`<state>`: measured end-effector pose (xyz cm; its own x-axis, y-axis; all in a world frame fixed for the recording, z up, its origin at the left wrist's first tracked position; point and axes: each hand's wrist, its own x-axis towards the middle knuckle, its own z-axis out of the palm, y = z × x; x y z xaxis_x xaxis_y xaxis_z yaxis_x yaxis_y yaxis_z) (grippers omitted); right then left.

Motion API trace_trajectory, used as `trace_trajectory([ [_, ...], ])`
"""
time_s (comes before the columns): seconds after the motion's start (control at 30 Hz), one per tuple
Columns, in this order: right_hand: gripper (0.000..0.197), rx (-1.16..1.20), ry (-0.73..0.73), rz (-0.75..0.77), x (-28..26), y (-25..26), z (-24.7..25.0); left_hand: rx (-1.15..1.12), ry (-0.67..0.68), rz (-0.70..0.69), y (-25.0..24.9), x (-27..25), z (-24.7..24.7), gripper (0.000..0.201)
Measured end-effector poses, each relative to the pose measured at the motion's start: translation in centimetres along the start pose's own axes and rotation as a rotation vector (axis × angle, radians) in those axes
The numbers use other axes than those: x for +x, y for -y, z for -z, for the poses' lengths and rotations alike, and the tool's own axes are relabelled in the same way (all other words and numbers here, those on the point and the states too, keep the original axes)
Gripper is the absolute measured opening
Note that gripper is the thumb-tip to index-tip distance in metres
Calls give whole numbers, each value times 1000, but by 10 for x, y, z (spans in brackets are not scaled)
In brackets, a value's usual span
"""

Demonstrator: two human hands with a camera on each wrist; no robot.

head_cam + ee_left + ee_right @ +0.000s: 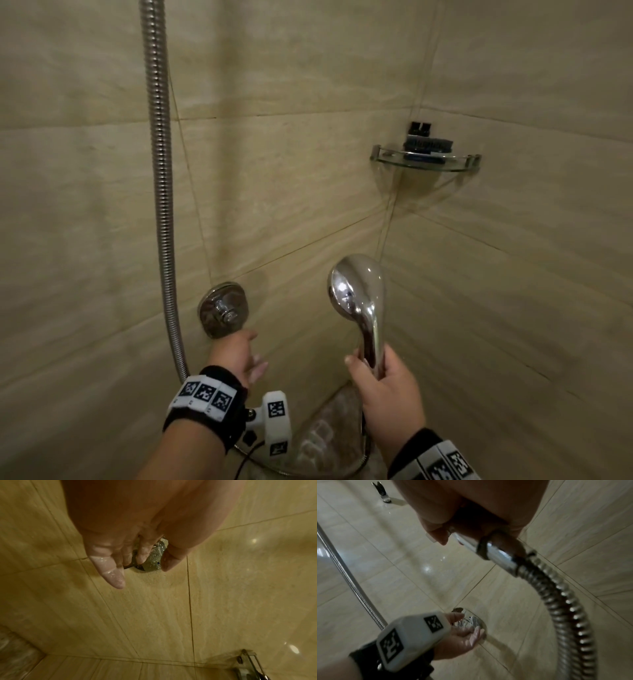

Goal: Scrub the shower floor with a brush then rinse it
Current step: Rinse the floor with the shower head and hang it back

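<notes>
My right hand [387, 387] grips the handle of the chrome shower head [356, 287] and holds it upright in front of the wall corner. In the right wrist view, my right hand [471, 513] has its fingers curled round the handle [496, 553] just above the hose joint. My left hand [245, 356] is at the round chrome tap valve [222, 313] on the wall, its wet fingers [113, 574] straight and spread beside the knob [152, 559]. The dark brush [428, 144] lies on the glass corner shelf [380, 159]. A patch of mottled shower floor [329, 435] shows below.
The ribbed metal hose [161, 205] hangs down the left wall and loops to the handle [565, 601]. An empty wall bracket [382, 492] sits higher up. Beige tiled walls close in on both sides and meet in the corner.
</notes>
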<state>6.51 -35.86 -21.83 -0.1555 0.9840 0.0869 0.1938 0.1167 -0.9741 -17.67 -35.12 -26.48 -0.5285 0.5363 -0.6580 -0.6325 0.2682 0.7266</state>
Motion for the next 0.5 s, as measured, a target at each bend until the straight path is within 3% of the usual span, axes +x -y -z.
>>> trace_trajectory([
  [0.13,31,-23,116,-127,-6,-23,-5,12,18,28,1,-4,-5,22],
  [0.27,12,113,184,-284,-7,-34,-10,-4,-8,-4,1,7,-6,24],
  [0.4,18,227,191,-309,-5,-43,-15,-37,-80,-39,-2,26,1,27],
  [0.5,17,256,173,-311,-1,-48,-15,8,-48,2,-3,35,4,30],
])
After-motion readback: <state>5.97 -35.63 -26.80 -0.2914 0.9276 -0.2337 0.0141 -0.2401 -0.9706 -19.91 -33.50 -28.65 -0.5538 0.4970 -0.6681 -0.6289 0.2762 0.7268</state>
